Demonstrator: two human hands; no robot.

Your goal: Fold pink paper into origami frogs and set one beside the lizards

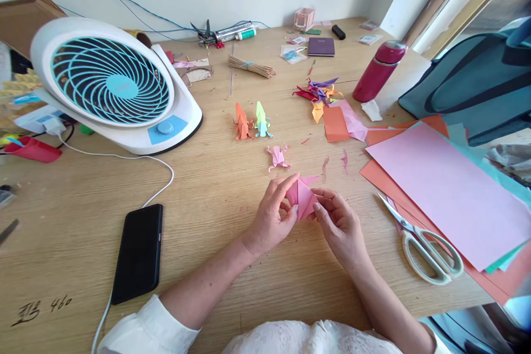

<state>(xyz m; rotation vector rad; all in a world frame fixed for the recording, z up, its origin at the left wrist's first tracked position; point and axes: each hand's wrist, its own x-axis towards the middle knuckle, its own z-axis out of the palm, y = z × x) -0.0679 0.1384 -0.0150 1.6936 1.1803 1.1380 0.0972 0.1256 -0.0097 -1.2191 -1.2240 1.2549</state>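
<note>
A partly folded piece of pink origami paper (302, 199) is held between my two hands, a little above the wooden table. My left hand (274, 207) grips its left side between thumb and fingers. On the other side, my right hand (335, 220) pinches the lower right edge with the thumb in front. A pointed flap sticks out at the top right. Just beyond lies a finished pink origami frog (278, 158). Behind it stand an orange origami figure (243, 123) and a green and blue one (263, 120).
Scissors (423, 243) lie at right beside stacked coloured paper (448, 188). A red flask (379, 71) stands near folded paper pieces (318, 91). At left are a white fan (185, 105) and a cabled phone (139, 254). A bundle of sticks (251, 66) lies farther back.
</note>
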